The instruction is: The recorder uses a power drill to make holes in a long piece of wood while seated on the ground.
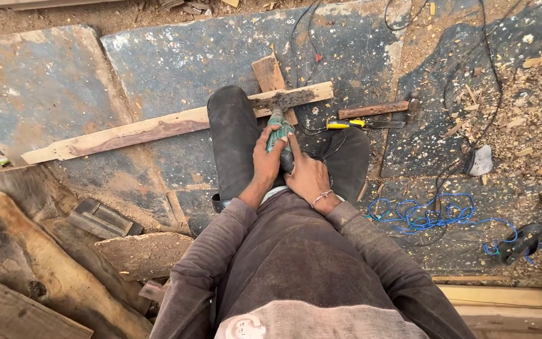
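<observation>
Both hands clamp the green electric drill: left hand [267, 162] and right hand [307, 177] wrapped around its body [278, 135]. Bit bears on the long pale wooden plank [158, 127], pinned underfoot. Recommendation: keep the drill perpendicular, pressure steady.

No packages, labels, signs or screens can be made out anywhere in the head view.
</observation>
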